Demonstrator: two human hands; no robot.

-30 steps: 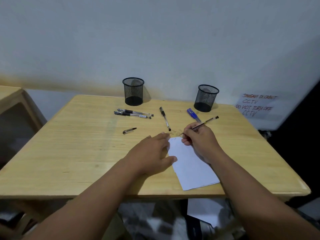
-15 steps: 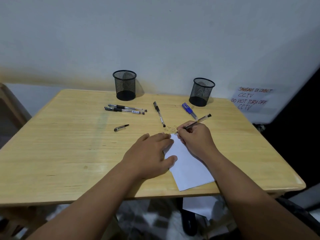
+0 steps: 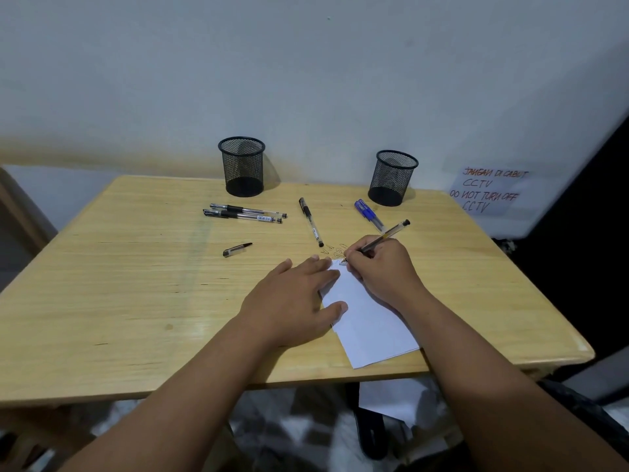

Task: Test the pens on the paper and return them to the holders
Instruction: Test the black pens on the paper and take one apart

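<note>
My right hand (image 3: 383, 270) grips an uncapped pen (image 3: 391, 232) with its tip at the far corner of the white paper (image 3: 369, 321). My left hand (image 3: 294, 301) lies flat on the paper's left edge. The pen's cap (image 3: 237, 249) lies loose on the wooden table (image 3: 119, 284). Two black pens (image 3: 245, 213) lie side by side left of centre, another black pen (image 3: 310, 221) lies near the middle, and a blue pen (image 3: 369, 214) sits beside the right holder. Two black mesh holders (image 3: 242, 166) (image 3: 394, 178) stand at the table's back edge, both looking empty.
A white wall runs behind the table, with a handwritten note (image 3: 486, 192) at the right. Scribbles mark the tabletop just beyond the paper. Another wooden piece of furniture (image 3: 13, 206) stands at the far left. White sheets and dark items lie under the table.
My right hand has shifted the pen tip slightly along the paper's far corner. My left hand stays pressed on the paper. The view has drifted a little.
</note>
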